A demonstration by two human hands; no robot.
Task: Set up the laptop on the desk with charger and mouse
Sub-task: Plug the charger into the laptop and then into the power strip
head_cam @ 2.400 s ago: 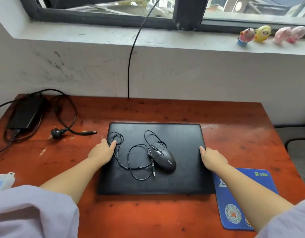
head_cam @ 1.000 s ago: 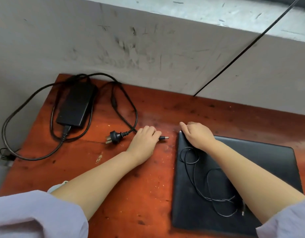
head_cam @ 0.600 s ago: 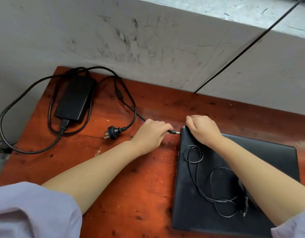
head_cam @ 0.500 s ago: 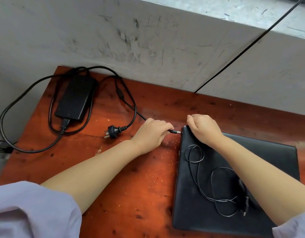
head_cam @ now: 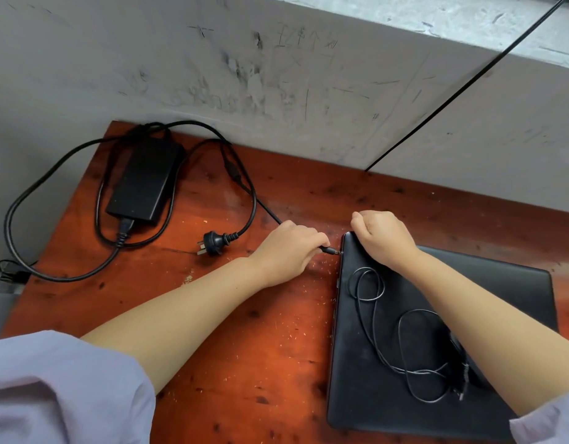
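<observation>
A closed black laptop (head_cam: 388, 395) lies on the red-brown desk (head_cam: 244, 347). My left hand (head_cam: 286, 248) pinches the charger's barrel connector (head_cam: 329, 250), whose tip touches the laptop's left edge near the far corner. My right hand (head_cam: 382, 238) presses down on that far-left corner of the lid. The charger brick (head_cam: 145, 181) sits at the desk's far left with its cable looped around it, and the wall plug (head_cam: 212, 242) lies loose on the desk. The mouse cable (head_cam: 372, 293) coils on the lid; the mouse itself is mostly hidden under my right forearm.
A scuffed grey wall (head_cam: 276, 75) runs right behind the desk. A thin black wire (head_cam: 462, 88) crosses it diagonally from the upper right. The charger cable hangs over the desk's left edge (head_cam: 11, 225).
My left hand carried the barrel connector rightward from the desk to the laptop's left edge. My right hand moved to the laptop's far-left corner and stays there.
</observation>
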